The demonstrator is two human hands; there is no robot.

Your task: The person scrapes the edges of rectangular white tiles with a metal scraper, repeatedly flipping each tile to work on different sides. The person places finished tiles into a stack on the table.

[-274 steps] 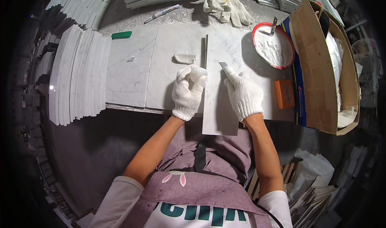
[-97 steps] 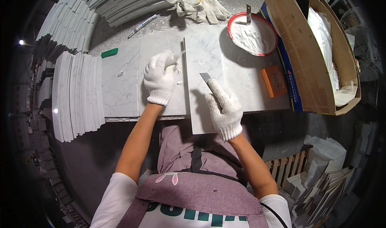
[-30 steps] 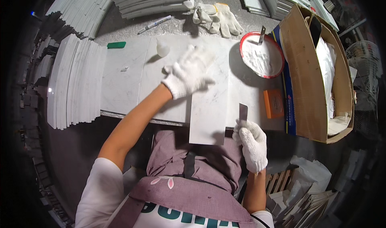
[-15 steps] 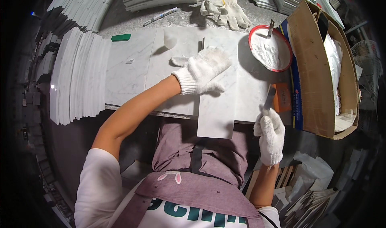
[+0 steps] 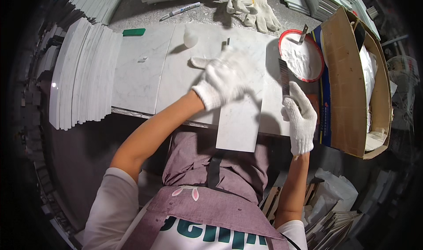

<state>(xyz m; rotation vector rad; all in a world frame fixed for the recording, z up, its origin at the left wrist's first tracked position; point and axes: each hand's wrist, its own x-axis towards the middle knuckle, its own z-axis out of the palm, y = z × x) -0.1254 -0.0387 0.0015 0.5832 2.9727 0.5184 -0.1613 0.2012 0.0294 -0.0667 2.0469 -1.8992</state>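
Right hand (image 5: pixel 300 118) now raised toward the red bowl (image 5: pixel 318 51), fingers clamped on a scraper (image 5: pixel 284 76), left hand (image 5: pixel 227 76) flat, fingers together, pressing the marble tile (image 5: pixel 240 126) left of the bowl

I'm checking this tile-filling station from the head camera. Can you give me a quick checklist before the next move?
1. Left hand flat on the white marble tile: ok.
2. Right hand gripping the flat metal scraper: ok.
3. Tile fully supported: not ok, its near end overhangs the bench.
4. Red-rimmed bowl of white filler beside the right hand: ok.
5. Filler on scraper blade: cannot tell.
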